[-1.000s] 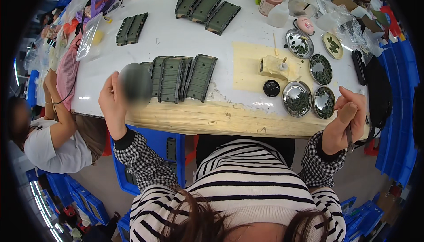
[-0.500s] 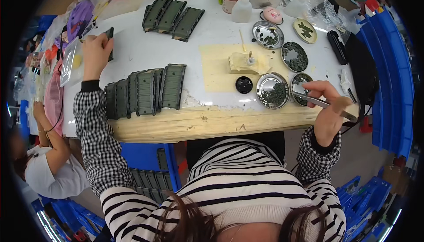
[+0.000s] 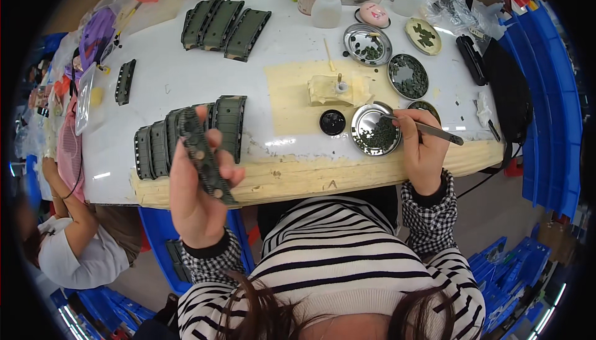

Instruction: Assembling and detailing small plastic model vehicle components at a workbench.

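Observation:
My left hand point(image 3: 194, 200) is raised in front of the row of curved dark-green panels point(image 3: 158, 147), its fingers closed round a narrow camouflage-patterned strip point(image 3: 208, 161). The strip stands on a slant, showing a ribbed edge and a few pale round spots. My right hand point(image 3: 423, 157) grips metal tweezers point(image 3: 442, 132). Their tips are over the right edge of a round metal dish point(image 3: 365, 116) holding a heap of tiny dark-green pieces point(image 3: 383, 135). Whether the tips pinch a piece is too small to tell.
Left of my hand lies another narrow strip point(image 3: 125, 82); more curved panels point(image 3: 247, 34) sit farther back. A black pot point(image 3: 332, 122) and a tape-covered block point(image 3: 326, 91) stand mid-table. More dishes point(image 3: 408, 77) hold green pieces. A person point(image 3: 68, 247) sits at the left.
My left hand has come from the far left toward me and now holds up a strip. My right hand has moved left, bringing the tweezers to the dish. The view has shifted slightly.

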`<state>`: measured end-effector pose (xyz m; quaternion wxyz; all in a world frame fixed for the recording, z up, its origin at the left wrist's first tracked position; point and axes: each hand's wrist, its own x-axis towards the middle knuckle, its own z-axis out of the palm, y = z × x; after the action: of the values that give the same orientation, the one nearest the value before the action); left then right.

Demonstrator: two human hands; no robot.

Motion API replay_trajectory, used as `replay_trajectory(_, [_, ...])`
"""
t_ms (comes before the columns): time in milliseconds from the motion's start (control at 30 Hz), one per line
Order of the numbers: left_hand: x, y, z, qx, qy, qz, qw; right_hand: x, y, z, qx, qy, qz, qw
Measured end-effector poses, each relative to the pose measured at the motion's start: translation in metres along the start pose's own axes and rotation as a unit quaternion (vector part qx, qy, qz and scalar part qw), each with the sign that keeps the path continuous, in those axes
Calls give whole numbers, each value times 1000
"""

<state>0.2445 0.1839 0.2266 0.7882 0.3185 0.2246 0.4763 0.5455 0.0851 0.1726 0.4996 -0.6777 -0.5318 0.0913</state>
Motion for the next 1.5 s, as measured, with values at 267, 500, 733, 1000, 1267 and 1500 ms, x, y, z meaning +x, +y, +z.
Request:
replay_trajectory(267, [0, -38, 45, 76, 44, -82, 993, 1, 2, 2, -8, -9, -10, 1000])
replay_trajectory(500, [1, -56, 41, 122, -54, -136, 982, 1, -18, -3, 90, -20, 35, 995])
replay_trajectory(733, [13, -70, 41, 139, -121, -199, 962, 23, -69, -8, 96, -171, -152, 969])
replay_trajectory(1000, [15, -69, 39, 101, -129, -183, 969, 27, -74, 3, 110, -209, -190, 953])
replay_trajectory(1267, [14, -69, 37, 42, -49, -215, 974, 13, -81, 0, 20, -194, -288, 938])
replay_trajectory(1500, [11, -70, 36, -11, -43, -223, 974, 11, -85, 7, 11, -185, -272, 944])
